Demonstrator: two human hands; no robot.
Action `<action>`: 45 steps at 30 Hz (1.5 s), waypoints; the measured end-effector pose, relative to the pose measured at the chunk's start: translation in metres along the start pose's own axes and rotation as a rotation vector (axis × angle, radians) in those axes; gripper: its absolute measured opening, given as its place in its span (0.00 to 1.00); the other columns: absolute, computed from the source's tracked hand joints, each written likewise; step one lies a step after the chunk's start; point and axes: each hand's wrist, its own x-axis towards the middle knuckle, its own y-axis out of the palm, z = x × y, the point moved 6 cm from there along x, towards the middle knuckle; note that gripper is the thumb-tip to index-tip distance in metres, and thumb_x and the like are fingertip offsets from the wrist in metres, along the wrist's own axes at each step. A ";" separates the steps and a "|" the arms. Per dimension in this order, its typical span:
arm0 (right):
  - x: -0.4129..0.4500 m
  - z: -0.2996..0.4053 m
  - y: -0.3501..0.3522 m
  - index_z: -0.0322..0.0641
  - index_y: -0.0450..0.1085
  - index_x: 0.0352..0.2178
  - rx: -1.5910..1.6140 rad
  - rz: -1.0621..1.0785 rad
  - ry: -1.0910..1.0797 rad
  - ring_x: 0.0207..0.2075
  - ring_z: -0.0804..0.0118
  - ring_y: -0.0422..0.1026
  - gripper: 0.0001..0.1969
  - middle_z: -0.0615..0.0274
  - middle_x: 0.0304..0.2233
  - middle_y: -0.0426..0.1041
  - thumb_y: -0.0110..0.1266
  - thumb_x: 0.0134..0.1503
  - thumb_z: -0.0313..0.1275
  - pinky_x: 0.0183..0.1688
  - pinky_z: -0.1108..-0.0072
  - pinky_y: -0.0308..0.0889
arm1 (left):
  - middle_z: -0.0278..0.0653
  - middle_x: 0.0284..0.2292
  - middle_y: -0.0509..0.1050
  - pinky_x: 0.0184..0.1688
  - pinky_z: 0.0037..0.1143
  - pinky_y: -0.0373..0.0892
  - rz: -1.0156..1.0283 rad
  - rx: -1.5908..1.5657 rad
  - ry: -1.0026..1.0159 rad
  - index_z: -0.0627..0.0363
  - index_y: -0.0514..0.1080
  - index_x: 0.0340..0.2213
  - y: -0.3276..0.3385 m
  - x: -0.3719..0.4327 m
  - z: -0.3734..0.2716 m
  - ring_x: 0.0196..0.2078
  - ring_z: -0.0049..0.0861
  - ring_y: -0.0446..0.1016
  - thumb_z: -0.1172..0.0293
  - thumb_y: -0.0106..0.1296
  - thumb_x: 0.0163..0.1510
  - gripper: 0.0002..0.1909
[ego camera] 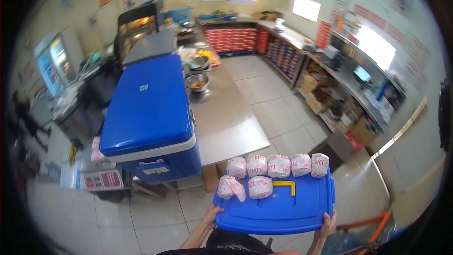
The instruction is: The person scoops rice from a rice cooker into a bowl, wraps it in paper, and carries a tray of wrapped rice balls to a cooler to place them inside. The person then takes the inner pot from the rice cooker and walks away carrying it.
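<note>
A blue plastic bin lid (276, 210) with a yellow handle (294, 188) is held level in front of my body. My left hand (212, 215) grips its left edge, and my right hand (329, 221) grips the right edge near the front corner. Several paper-wrapped rice packs (279, 166) stand in a row along the far side of the lid. Closer to me are two more: a wrapped pack (261, 187) beside the handle and a pack with a loose paper flap (230, 187) at the left. Whether a bin is under the lid is hidden.
A large blue cooler box (148, 113) stands at the left end of a steel table (233, 131), with steel bowls (197, 82) behind it. Tiled floor (283, 106) runs between this table and the right-hand counter (348, 72). An orange metal frame (377, 232) stands low at right.
</note>
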 end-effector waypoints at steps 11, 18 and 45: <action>0.316 -0.215 0.202 0.38 0.60 0.32 -0.132 0.573 0.339 0.27 0.76 0.62 0.15 0.67 0.26 0.63 0.54 0.40 0.27 0.32 0.82 0.61 | 0.42 0.39 0.66 0.41 0.32 0.69 -0.508 -0.354 0.242 0.60 0.56 0.45 0.020 0.132 0.036 0.40 0.31 0.69 0.79 0.46 0.43 0.24; 0.386 -0.364 0.362 0.37 0.61 0.32 -0.180 1.015 0.595 0.27 0.76 0.63 0.15 0.66 0.25 0.64 0.52 0.40 0.27 0.29 0.84 0.61 | 0.43 0.40 0.64 0.44 0.33 0.67 -0.973 -0.519 0.574 0.59 0.53 0.45 0.064 0.185 0.041 0.42 0.33 0.66 0.75 0.48 0.43 0.26; 0.310 -0.278 0.535 0.42 0.69 0.38 -0.559 1.291 -0.032 0.27 0.76 0.66 0.15 0.64 0.29 0.67 0.49 0.46 0.22 0.27 0.85 0.62 | 0.33 0.33 0.69 0.32 0.26 0.68 -1.575 2.073 0.659 0.47 0.71 0.32 0.217 -0.012 -0.364 0.33 0.32 0.70 0.69 0.60 0.28 0.22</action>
